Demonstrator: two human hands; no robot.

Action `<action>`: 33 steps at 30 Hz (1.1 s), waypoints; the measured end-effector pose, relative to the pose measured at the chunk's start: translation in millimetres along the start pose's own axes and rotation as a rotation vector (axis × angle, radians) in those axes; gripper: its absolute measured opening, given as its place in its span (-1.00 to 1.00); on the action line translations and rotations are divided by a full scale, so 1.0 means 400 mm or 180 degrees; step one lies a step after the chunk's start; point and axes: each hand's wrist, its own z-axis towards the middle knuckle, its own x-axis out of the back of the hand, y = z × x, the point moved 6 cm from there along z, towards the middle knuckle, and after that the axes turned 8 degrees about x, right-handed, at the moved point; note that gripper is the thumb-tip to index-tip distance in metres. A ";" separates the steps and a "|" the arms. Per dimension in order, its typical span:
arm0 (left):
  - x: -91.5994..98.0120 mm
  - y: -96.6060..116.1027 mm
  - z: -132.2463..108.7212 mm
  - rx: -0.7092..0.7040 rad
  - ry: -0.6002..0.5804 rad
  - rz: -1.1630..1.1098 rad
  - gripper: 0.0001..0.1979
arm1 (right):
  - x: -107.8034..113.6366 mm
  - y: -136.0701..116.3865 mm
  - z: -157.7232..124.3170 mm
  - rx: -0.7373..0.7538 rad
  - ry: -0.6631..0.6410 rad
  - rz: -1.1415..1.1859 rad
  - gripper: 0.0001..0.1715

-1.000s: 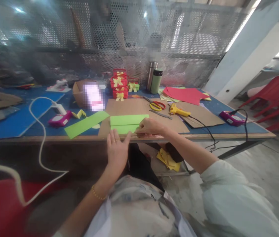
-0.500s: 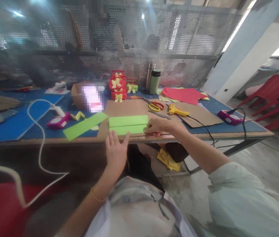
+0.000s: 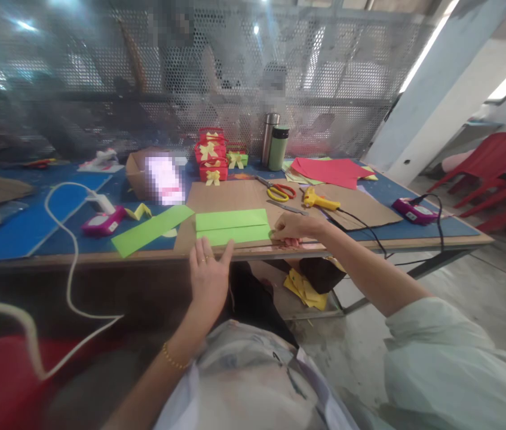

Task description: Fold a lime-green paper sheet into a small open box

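Observation:
A green paper sheet [image 3: 232,226] lies on a brown cardboard sheet [image 3: 235,196] at the near edge of the table [image 3: 369,243]. My left hand [image 3: 208,275] rests flat at that edge just below the sheet's left part, fingers stretched out and apart, holding nothing. My right hand [image 3: 295,228] is closed at the sheet's right end, pinching a small pink object [image 3: 289,242] that I cannot make out clearly. A thin pale strip [image 3: 253,246], perhaps a ruler, runs along the edge between the two hands.
A loose green strip [image 3: 152,230] lies left of the sheet. Behind it are yellow-handled scissors [image 3: 279,191], a yellow glue gun [image 3: 322,200], red gift boxes [image 3: 210,160], two flasks [image 3: 275,146], red paper [image 3: 328,170] and two pink devices [image 3: 100,222] [image 3: 414,210]. Red chairs [image 3: 499,167] stand at right.
My right hand has slid to the right along the near edge of the green sheet, out to its right end. My left hand has stayed in place.

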 end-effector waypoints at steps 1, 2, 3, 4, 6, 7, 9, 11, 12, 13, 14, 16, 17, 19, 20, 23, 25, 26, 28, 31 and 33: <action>0.000 -0.001 0.000 0.0010 -0.0003 -0.0023 -0.41 | 0.003 0.006 -0.002 -0.0025 0.0017 -0.0005 -0.66; -0.001 -0.001 0.000 0.0017 -0.0004 -0.0035 -0.41 | 0.007 0.011 -0.005 -0.0063 0.0039 -0.0029 -0.66; -0.001 -0.002 0.000 0.0024 -0.0006 -0.0039 -0.41 | 0.013 0.014 -0.010 -0.0097 0.0077 -0.0088 -0.65; -0.002 -0.002 0.000 0.0030 -0.0014 -0.0039 -0.41 | 0.020 0.015 -0.014 -0.0120 0.0138 -0.0203 -0.64; -0.004 -0.002 0.001 0.0047 -0.0053 -0.0041 -0.41 | 0.039 0.002 -0.021 -0.0046 0.0396 -0.0527 -0.62; -0.005 -0.001 0.001 0.0061 -0.0078 -0.0042 -0.41 | 0.048 -0.014 -0.022 0.0088 0.0593 -0.0661 -0.61; -0.005 0.000 0.002 0.0082 -0.0122 -0.0016 -0.41 | 0.054 -0.056 -0.018 0.0524 0.0927 -0.0663 -0.60; -0.005 0.002 0.001 0.0085 -0.0168 0.0028 -0.40 | 0.037 -0.093 -0.002 0.0912 0.0946 -0.0356 -0.60; -0.006 0.003 0.000 0.0079 -0.0200 0.0041 -0.39 | 0.021 -0.104 0.009 0.0993 0.0824 -0.0220 -0.61; -0.006 0.002 -0.001 0.0072 -0.0234 0.0050 -0.38 | 0.004 -0.110 0.021 0.0997 0.0668 -0.0151 -0.62; -0.006 0.001 -0.002 0.0061 -0.0272 0.0060 -0.37 | -0.011 -0.113 0.033 0.0943 0.0538 -0.0162 -0.64; -0.003 -0.005 -0.002 0.0016 -0.0358 0.0086 -0.35 | -0.030 -0.111 0.050 0.0810 0.0365 -0.0311 -0.67; 0.001 -0.008 0.000 -0.0013 -0.0403 0.0094 -0.35 | -0.034 -0.109 0.056 0.0765 0.0316 -0.0379 -0.67; 0.017 -0.014 0.010 -0.0067 -0.0485 0.0080 -0.41 | -0.036 -0.105 0.064 0.0703 0.0231 -0.0416 -0.68; 0.028 -0.015 0.019 -0.0087 -0.0510 0.0068 -0.46 | -0.037 -0.102 0.066 0.0677 0.0171 -0.0390 -0.68; 0.063 -0.002 0.064 -0.0105 -0.0549 0.0143 -0.65 | -0.036 -0.098 0.070 0.0643 0.0098 -0.0359 -0.67; 0.070 0.019 0.102 -0.0095 -0.0734 0.0214 -0.64 | -0.034 -0.099 0.069 0.0683 0.0109 -0.0428 -0.66; 0.066 0.031 0.121 -0.0072 -0.0873 0.0225 -0.63 | -0.033 -0.101 0.068 0.0718 0.0105 -0.0450 -0.67; 0.050 0.052 0.155 -0.0021 -0.1124 0.0127 -0.64 | -0.034 -0.101 0.067 0.0766 0.0040 -0.0413 -0.69; 0.014 0.076 0.188 0.0006 -0.1477 -0.0155 -0.66 | -0.037 -0.097 0.068 0.0764 -0.0136 -0.0268 -0.75; -0.005 0.081 0.198 0.0038 -0.1554 -0.0234 -0.66 | -0.038 -0.092 0.071 0.0746 -0.0193 -0.0227 -0.78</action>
